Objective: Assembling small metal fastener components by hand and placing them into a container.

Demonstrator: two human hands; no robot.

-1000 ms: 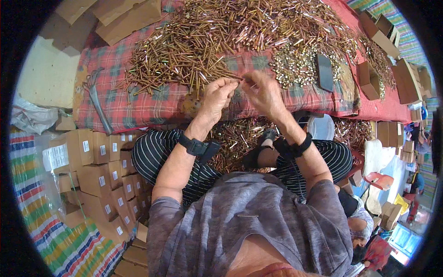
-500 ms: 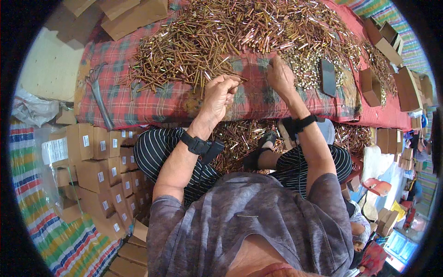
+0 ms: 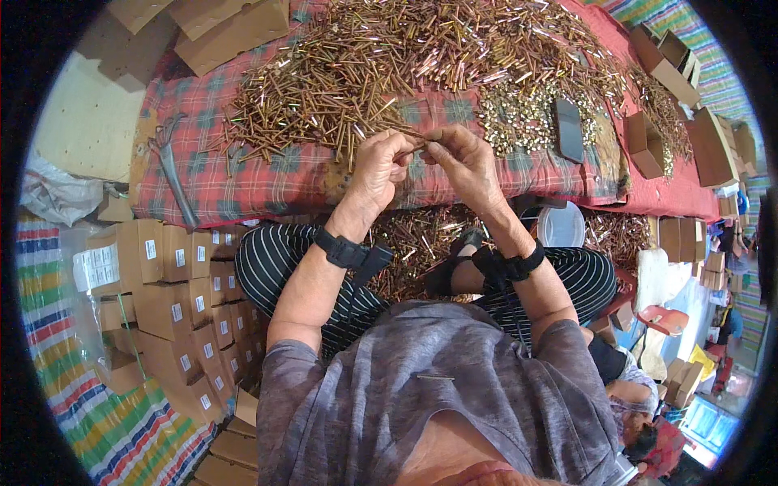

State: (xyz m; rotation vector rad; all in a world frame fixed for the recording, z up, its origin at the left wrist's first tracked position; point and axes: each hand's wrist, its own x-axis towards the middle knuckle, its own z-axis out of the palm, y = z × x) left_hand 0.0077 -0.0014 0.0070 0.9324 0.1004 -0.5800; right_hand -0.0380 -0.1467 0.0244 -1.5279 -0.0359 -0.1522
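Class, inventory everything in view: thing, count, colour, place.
Metal rods: countless, coppery, on and below cloth
Small metal pieces: countless, golden, beside rods
Dark slab: one, black, among small pieces
Checked cloth: one, red and green, under rods
Long tool: one, grey, cloth's left
Cardboard boxes: many, brown, left and right
Striped sheeting: several, multicoloured, left, top right
Co-worker: one, pale top, lower right
Shirt: one, grey, bottom centre
Left hand: one, bare, pinching a rod
Right hand: one, bare, beside left fingertips
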